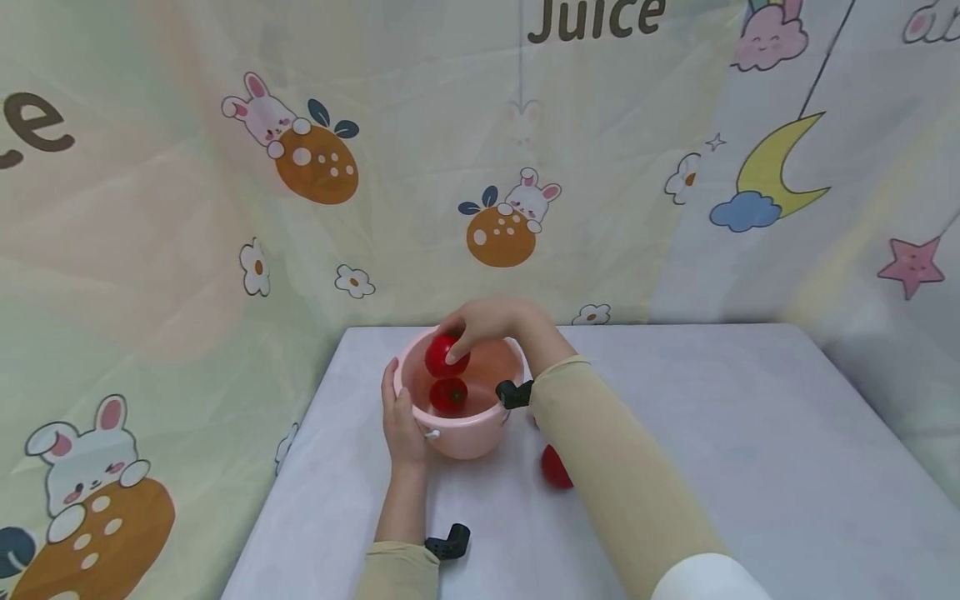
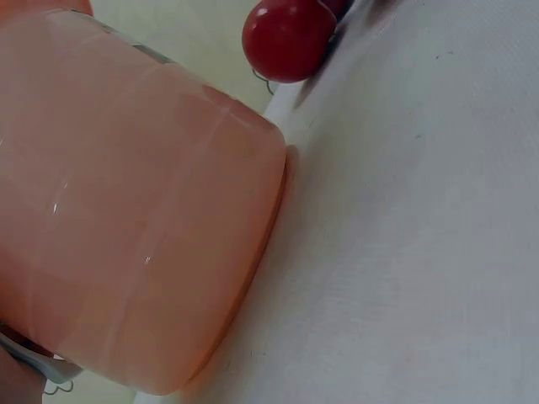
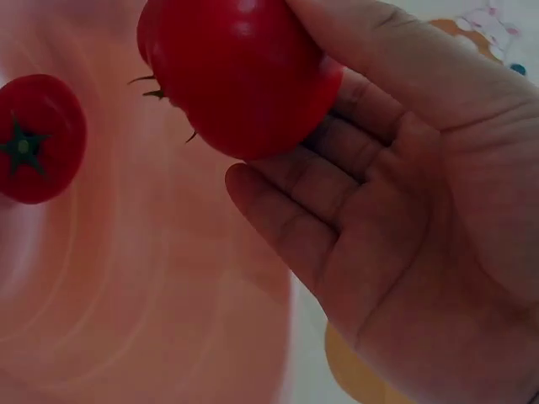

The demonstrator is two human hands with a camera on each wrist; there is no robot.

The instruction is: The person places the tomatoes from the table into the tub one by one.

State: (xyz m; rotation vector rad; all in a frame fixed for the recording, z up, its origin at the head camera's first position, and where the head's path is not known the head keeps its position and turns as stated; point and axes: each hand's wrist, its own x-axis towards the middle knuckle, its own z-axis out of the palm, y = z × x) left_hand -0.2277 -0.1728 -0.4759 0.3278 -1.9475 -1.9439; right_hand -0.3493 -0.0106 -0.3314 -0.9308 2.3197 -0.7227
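Observation:
A pink bucket stands on the white-covered table, and my left hand holds it by its left side. Just inside its mouth, my right hand grips a red tomato between thumb and fingers. Close up in the right wrist view, that tomato shows thin green sepals on its underside. A second tomato with a green star-shaped stem lies within the bucket. The left wrist view is mostly filled by the bucket's wall; the left hand is largely out of that view.
On the table, right of the bucket, lies another red tomato, partly hidden by the right sleeve. In the left wrist view a tomato sits beyond the bucket, with more red behind it. A printed cloth hangs behind the table.

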